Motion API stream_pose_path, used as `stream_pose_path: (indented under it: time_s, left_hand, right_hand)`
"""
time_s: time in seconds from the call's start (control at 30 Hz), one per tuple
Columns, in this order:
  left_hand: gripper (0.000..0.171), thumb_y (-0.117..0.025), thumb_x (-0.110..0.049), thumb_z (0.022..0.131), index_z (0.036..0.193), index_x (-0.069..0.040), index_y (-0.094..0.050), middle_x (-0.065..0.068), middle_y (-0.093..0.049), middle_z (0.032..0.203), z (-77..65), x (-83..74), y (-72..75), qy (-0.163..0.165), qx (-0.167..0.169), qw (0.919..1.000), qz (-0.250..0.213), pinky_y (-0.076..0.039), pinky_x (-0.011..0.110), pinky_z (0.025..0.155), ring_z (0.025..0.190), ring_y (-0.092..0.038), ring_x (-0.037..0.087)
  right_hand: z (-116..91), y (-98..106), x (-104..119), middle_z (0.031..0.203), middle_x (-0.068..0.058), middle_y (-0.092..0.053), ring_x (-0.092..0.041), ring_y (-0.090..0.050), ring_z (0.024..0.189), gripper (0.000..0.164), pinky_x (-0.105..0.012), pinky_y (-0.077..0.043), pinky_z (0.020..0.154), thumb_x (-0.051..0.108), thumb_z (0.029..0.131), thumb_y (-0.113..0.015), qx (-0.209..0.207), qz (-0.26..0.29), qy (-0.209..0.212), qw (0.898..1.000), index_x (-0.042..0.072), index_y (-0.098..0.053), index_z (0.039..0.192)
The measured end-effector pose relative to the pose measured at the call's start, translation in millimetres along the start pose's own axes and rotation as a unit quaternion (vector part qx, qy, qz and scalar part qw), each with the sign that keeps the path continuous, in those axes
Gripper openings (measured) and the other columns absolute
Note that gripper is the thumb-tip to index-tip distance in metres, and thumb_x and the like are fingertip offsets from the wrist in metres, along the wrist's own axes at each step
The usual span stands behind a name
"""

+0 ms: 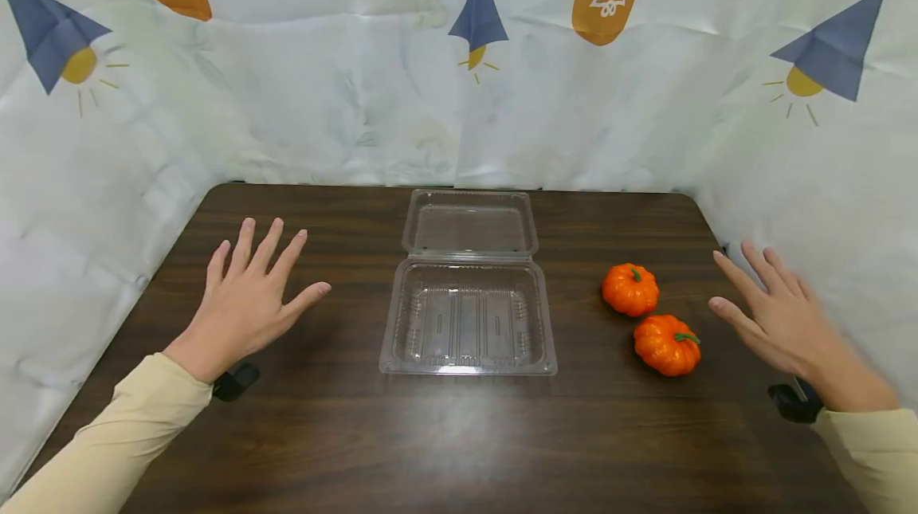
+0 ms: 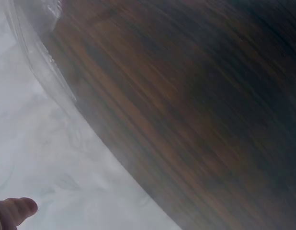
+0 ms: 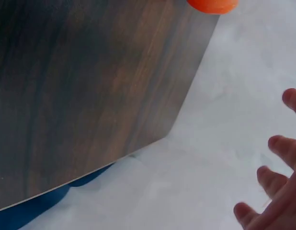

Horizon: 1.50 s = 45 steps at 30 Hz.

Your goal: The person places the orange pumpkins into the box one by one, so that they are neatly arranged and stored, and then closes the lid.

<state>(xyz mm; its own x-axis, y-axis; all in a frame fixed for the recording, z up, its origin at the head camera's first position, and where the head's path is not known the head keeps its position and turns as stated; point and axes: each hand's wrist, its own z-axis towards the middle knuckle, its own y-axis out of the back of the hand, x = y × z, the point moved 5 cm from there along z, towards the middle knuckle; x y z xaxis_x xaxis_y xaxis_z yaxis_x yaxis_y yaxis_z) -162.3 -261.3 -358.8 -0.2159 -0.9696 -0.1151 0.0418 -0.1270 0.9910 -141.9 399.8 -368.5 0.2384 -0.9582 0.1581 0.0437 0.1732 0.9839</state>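
Observation:
A clear plastic clamshell container (image 1: 468, 374) lies unfolded at the middle of the table, its lid (image 1: 469, 253) toward the back. Two small orange pumpkins sit right of it: one pumpkin (image 1: 630, 290) farther back, the other pumpkin (image 1: 667, 345) nearer, its green stem pointing right. My left hand (image 1: 247, 303) hovers over the table's left side with fingers spread, holding nothing. To the right of the pumpkins, my right hand (image 1: 782, 315) is also spread and holds nothing. In the right wrist view, part of a pumpkin (image 3: 213, 5) shows at the top edge.
The dark wood-grain table (image 1: 459, 442) has rounded back corners. White fabric (image 1: 323, 100) printed with lamps and bulbs hangs behind it and along both sides. Each wrist wears a black device, such as the left wrist camera (image 1: 235, 381).

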Motion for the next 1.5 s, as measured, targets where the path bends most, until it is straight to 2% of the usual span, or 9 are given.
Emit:
stream_pose_path:
  time_s: [0.3, 0.57, 0.67, 0.8, 1.0, 1.1, 1.2, 1.33, 1.5]
  left_hand:
    - [0.085, -0.055, -0.061, 0.101, 0.165, -0.013, -0.025, 0.025, -0.026, 0.169, 4.6, -20.5, -8.8, -0.021, -0.033, 0.9982, -0.046, -0.015, 0.073, 0.117, 0.158, -0.015, 0.049]
    - [0.078, -0.061, -0.050, 0.102, 0.159, -0.005, -0.034, 0.027, -0.051, 0.146, 8.2, -35.9, -23.5, -0.027, -0.048, 0.9885, -0.141, -0.033, 0.070, 0.102, 0.131, -0.049, 0.047]
    - [0.077, -0.057, -0.050, 0.104, 0.160, -0.004, -0.031, 0.025, -0.052, 0.143, 10.2, -39.6, -31.1, -0.019, -0.021, 0.9814, -0.190, -0.041, 0.068, 0.100, 0.128, -0.052, 0.045]
    - [0.073, -0.056, -0.047, 0.105, 0.159, -0.004, -0.031, 0.020, -0.054, 0.140, 12.3, -43.3, -40.9, -0.012, -0.002, 0.9698, -0.244, -0.052, 0.058, 0.096, 0.124, -0.058, 0.037]
    - [0.067, -0.057, -0.043, 0.106, 0.157, -0.007, -0.035, 0.017, -0.059, 0.139, 15.0, -46.8, -54.4, 0.008, 0.031, 0.9480, -0.317, -0.057, 0.049, 0.093, 0.115, -0.066, 0.031]
    - [0.068, -0.059, -0.041, 0.105, 0.158, -0.006, -0.033, 0.019, -0.058, 0.141, 15.0, -47.4, -61.2, 0.029, 0.064, 0.9227, -0.379, -0.060, 0.044, 0.091, 0.115, -0.069, 0.031]
    - [0.069, -0.063, -0.035, 0.104, 0.158, -0.005, -0.032, 0.023, -0.055, 0.141, 14.9, -48.7, -68.6, 0.051, 0.094, 0.8819, -0.459, -0.063, 0.036, 0.085, 0.111, -0.071, 0.028]
    - [0.070, -0.067, -0.026, 0.102, 0.157, -0.002, -0.030, 0.027, -0.052, 0.139, 15.2, -51.4, -78.0, 0.075, 0.119, 0.8235, -0.550, -0.064, 0.032, 0.083, 0.105, -0.072, 0.018]
    - [0.067, -0.063, -0.021, 0.104, 0.157, -0.002, -0.028, 0.024, -0.055, 0.134, 16.2, -55.9, -87.5, 0.078, 0.146, 0.7891, -0.592, -0.064, 0.034, 0.084, 0.101, -0.070, 0.014]
  right_hand:
    - [-8.2, -6.7, 4.1, 0.170, -0.023, -0.024, -0.058, -0.027, 0.148, 0.065, -0.074, -0.018, 0.120, 0.027, 0.106, -0.058, -0.083, 0.082, 0.053, 0.992, 0.019, -0.031, 0.164]
    - [-16.6, -16.9, 6.5, 0.171, -0.016, -0.025, -0.059, -0.036, 0.140, 0.074, -0.078, -0.029, 0.107, 0.024, 0.102, -0.065, -0.048, 0.144, 0.004, 0.988, 0.024, -0.026, 0.165]
    - [-19.9, -19.9, 8.1, 0.163, -0.021, -0.038, -0.050, -0.053, 0.124, 0.079, -0.055, -0.050, 0.095, 0.023, 0.098, -0.072, -0.054, 0.135, 0.000, 0.989, 0.023, -0.028, 0.164]
    - [-23.2, -27.6, 9.5, 0.148, -0.026, -0.049, 0.003, -0.061, 0.107, 0.088, -0.010, -0.048, 0.077, 0.018, 0.090, -0.081, -0.060, 0.161, 0.005, 0.985, 0.021, -0.033, 0.163]
    - [-26.9, -41.6, 13.3, 0.152, -0.019, -0.045, 0.029, -0.039, 0.115, 0.100, 0.006, -0.040, 0.087, 0.011, 0.082, -0.088, -0.046, 0.234, 0.001, 0.971, 0.023, -0.030, 0.163]
    - [-27.2, -46.4, 16.7, 0.154, 0.011, -0.043, 0.026, -0.043, 0.117, 0.102, 0.005, -0.041, 0.088, 0.009, 0.080, -0.088, -0.044, 0.254, 0.001, 0.966, 0.023, -0.030, 0.163]
    - [-26.8, -51.2, 19.5, 0.151, 0.034, -0.035, 0.024, -0.045, 0.123, 0.102, 0.004, -0.043, 0.090, 0.006, 0.080, -0.088, -0.043, 0.277, -0.002, 0.960, 0.023, -0.031, 0.163]
    - [-26.8, -57.2, 21.4, 0.157, 0.024, -0.039, 0.024, -0.045, 0.126, 0.099, 0.003, -0.043, 0.092, 0.007, 0.081, -0.088, -0.034, 0.288, -0.010, 0.957, 0.022, -0.032, 0.162]
    - [-27.2, -63.2, 22.6, 0.160, 0.008, -0.043, 0.026, -0.044, 0.125, 0.095, 0.004, -0.041, 0.093, 0.014, 0.083, -0.088, -0.014, 0.289, -0.021, 0.957, 0.019, -0.034, 0.162]
